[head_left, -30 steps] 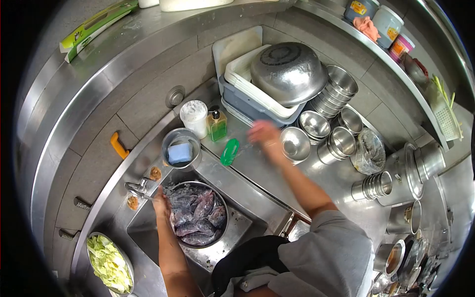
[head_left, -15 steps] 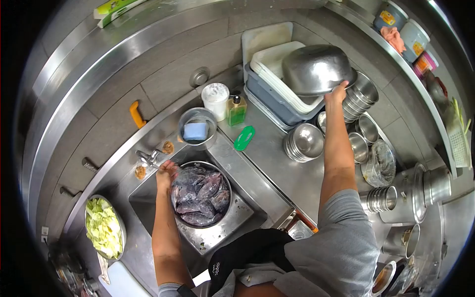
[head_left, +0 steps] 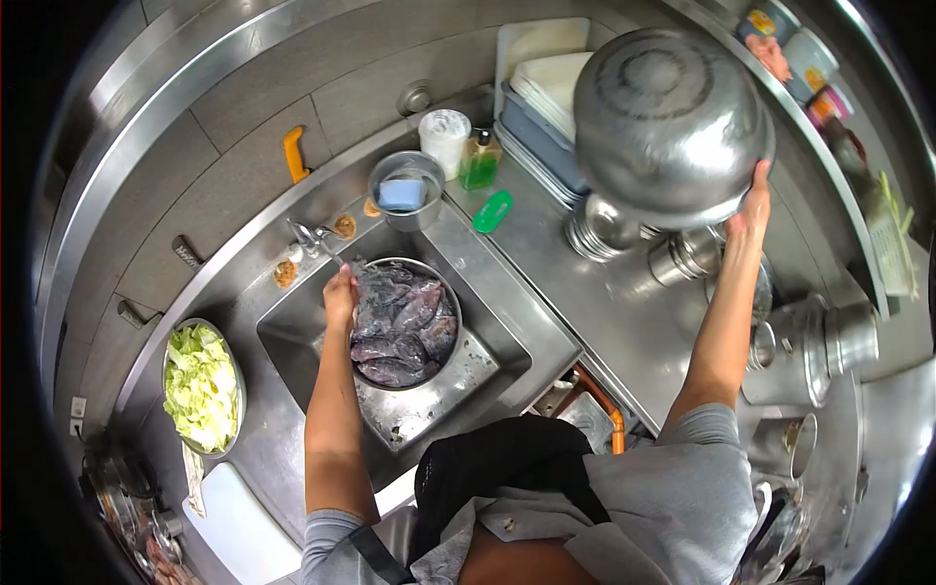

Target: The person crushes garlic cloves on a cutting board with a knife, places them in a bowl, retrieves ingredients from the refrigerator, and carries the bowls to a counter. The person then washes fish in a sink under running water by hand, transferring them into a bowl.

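My right hand [head_left: 749,207] grips the rim of a large metal bowl [head_left: 673,117], which is held up in the air with its rounded base facing me. My left hand [head_left: 341,295] is closed at the end of the faucet spout [head_left: 328,250], beside a round metal basin. Whole dark fish [head_left: 395,327] fill that basin [head_left: 456,341], which stands in the sink [head_left: 512,356]. Water seems to run over the fish near my left fingers.
Chopped cabbage fills a bowl [head_left: 241,390] left of the sink, near a white cutting board [head_left: 239,522]. Behind stand a metal pot [head_left: 416,216], a white tub [head_left: 445,146] and a soap bottle [head_left: 479,168]. Stacked metal bowls [head_left: 600,229] and grey bins [head_left: 536,127] line the right counter.
My right hand has lifted the large bowl off the bins, up and toward me. My left hand has closed at the spout's end. The view has shifted slightly.
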`<state>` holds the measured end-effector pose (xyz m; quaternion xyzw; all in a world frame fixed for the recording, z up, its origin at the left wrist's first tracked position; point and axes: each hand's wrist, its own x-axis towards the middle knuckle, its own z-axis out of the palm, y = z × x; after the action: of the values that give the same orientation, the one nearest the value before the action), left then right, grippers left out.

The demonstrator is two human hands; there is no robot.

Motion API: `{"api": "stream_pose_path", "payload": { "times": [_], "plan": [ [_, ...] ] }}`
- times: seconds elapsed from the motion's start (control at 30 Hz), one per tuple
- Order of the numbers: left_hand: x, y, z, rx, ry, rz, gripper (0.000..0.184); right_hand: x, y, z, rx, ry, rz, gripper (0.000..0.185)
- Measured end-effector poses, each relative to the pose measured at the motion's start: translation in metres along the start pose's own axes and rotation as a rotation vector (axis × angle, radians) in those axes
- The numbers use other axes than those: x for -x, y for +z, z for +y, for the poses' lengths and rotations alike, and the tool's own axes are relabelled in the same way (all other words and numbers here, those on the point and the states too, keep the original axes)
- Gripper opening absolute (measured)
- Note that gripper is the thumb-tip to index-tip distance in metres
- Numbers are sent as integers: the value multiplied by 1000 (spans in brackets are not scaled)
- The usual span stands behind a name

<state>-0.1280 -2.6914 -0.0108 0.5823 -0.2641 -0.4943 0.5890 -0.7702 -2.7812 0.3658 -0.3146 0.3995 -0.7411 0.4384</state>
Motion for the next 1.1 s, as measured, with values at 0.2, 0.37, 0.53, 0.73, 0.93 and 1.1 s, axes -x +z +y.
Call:
{"api": "stream_pose_path", "payload": {
  "times": [0.2, 0.37, 0.53, 0.73, 0.93, 1.1],
  "plan": [
    [86, -34, -79, -18, -180, -31, 47, 129, -63, -40, 498, 48, 57, 55],
    [98, -124, -194, -129, -202, -178, 45, 207, -96, -53, 1211, -131, -24, 47],
    [145, -139, -183, -145, -110, -111, 30, 297, -129, 55, 1832, -680, -170, 43],
    [183, -139, -148, -288, -23, -213, 21, 361, -174, 166, 2031, -293, -466, 24],
    [207, -164, -110, -609, 323, -57, 23, 351, -123, 147, 1815, -657, -262, 42],
    [251, -150, -53, -772, 419, 104, 29, 303, -17, 229, 1125, -92, -594, 35]
  ]
}}
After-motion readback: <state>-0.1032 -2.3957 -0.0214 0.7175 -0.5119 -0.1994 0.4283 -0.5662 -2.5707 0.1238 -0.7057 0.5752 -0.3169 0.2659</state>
